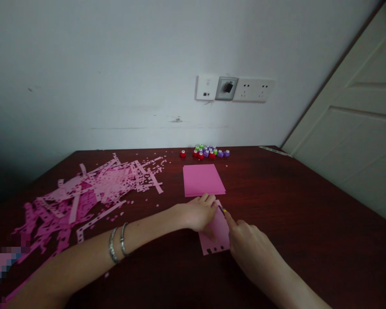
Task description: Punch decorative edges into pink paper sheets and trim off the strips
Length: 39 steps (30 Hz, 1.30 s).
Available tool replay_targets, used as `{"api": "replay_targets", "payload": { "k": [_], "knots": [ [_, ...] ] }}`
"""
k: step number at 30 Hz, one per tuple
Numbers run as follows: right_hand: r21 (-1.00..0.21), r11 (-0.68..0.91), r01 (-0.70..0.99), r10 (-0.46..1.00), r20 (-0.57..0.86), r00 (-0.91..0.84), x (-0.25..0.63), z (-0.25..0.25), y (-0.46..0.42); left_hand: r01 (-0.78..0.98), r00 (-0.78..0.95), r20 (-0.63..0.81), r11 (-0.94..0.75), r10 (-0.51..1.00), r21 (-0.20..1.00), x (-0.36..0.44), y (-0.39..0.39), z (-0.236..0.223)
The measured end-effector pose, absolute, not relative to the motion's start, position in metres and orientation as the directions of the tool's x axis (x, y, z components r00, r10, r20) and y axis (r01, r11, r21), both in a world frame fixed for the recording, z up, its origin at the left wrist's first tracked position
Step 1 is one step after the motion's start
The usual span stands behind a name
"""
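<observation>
A pink sheet of paper (215, 234) with a row of dark cut-outs along its near edge lies on the dark red-brown table. My left hand (203, 214) is spread over the sheet's left side, fingers stretched out and pressing it down. In my right hand (247, 238) is a slim craft knife (223, 209) with a dark tip and a yellow part; the fist covers most of it. Its tip meets the sheet near the far right corner, and the hand hides the sheet's right edge. Just beyond lies a stack of pink square sheets (203, 179).
Pink paper strips and scraps (93, 193) are heaped on the left of the table. Several small red, green and purple figures with single white eyes (206, 152) stand by the wall. Sockets (234, 89) are on the wall, and a white panelled door (357, 120) is at right.
</observation>
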State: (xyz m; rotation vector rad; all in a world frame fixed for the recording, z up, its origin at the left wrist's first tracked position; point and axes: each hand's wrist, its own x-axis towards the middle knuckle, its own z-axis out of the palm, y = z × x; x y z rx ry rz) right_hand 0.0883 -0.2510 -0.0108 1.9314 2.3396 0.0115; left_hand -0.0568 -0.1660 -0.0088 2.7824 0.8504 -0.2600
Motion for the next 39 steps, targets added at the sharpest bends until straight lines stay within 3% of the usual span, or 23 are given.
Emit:
{"api": "replay_targets", "payload": {
  "k": [16,34,39],
  "knots": [
    [0.111,0.174,0.979,0.985,-0.04,-0.17,0.091,-0.02,-0.266,0.564,0.82,-0.217,-0.813,0.53,0.146,-0.056,-0.166,-0.013],
    [0.128,0.146,0.981,0.982,-0.142,-0.127,0.092,-0.015,-0.283,0.572,0.808,-0.265,-0.808,0.527,0.139,-0.055,-0.164,-0.012],
    [0.122,0.155,0.98,0.984,-0.107,-0.142,0.098,-0.022,-0.294,0.565,0.815,-0.25,-0.813,0.523,0.14,-0.056,-0.162,-0.016]
  ]
}}
